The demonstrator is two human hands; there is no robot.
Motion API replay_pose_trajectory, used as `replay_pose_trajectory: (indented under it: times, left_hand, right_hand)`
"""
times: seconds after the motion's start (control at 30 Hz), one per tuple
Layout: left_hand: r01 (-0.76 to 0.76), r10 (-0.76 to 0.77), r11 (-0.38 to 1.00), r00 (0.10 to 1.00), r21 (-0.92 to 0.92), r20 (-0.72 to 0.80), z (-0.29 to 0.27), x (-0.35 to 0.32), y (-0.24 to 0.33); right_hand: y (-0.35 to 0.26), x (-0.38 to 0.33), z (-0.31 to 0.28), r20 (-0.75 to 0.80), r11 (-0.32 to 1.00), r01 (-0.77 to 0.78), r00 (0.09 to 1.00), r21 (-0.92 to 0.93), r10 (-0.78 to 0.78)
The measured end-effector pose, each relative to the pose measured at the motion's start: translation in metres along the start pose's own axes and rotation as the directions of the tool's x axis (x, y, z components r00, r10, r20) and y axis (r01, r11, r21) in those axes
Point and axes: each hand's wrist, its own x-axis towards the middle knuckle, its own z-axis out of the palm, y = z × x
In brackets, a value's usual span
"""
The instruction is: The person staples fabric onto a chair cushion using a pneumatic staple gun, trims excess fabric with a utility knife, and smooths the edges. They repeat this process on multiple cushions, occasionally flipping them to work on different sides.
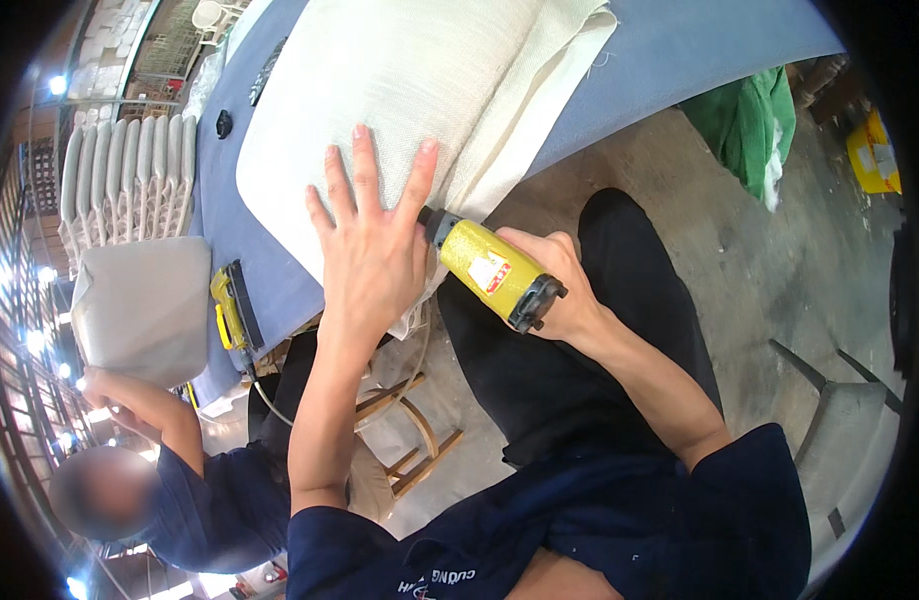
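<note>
A cushion pad (380, 80) covered in off-white woven fabric lies on a blue-covered table (700, 35). My left hand (372, 250) rests flat on the fabric near its front edge, fingers spread and holding nothing; its thumb is mostly out of sight. In my right hand (570, 285) is a yellow and black air staple gun (472, 252), my fingers wrapped round its grip. The gun's dark nose end points at the pad's near edge, close beside my left hand. Where the nose meets the fabric is hidden. A loose fabric edge (540, 120) runs along the pad's right side.
A second yellow and black staple gun (232, 310) with a hose lies at the table's left edge. At left, a co-worker (215, 510) handles a grey cushion (145, 310) near stacked cushions (130, 170). Green cloth (745, 125) hangs at right; a grey chair (850, 440) stands lower right.
</note>
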Motion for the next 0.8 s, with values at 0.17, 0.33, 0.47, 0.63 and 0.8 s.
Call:
replay_pose_trajectory:
  times: [0.17,0.33,0.47,0.63,0.8]
  left_hand:
    - [-0.112,0.111,0.963,0.994,-0.246,-0.019,-0.012,-0.006,-0.024]
    - [0.176,-0.196,0.888,0.981,-0.425,-0.003,0.027,0.027,-0.096]
    - [0.373,-0.383,0.905,0.924,-0.205,-0.013,0.029,0.021,-0.057]
    - [0.395,-0.405,0.909,0.912,-0.132,-0.057,0.021,0.001,-0.022]
    - [0.3,-0.294,0.953,0.949,0.045,-0.112,0.022,-0.022,0.007]
  right_hand:
    - [0.018,-0.013,0.001,-0.07,0.982,0.035,0.996,-0.185,-0.048]
    - [0.043,-0.02,0.01,-0.205,0.973,0.152,0.961,-0.174,-0.187]
    - [0.058,-0.02,0.018,-0.157,0.992,0.094,0.982,-0.084,-0.106]
    - [0.015,-0.015,0.009,-0.159,0.993,0.117,0.98,-0.022,-0.118]
    - [-0.002,-0.013,0.008,-0.154,0.988,0.109,0.984,0.111,-0.091]
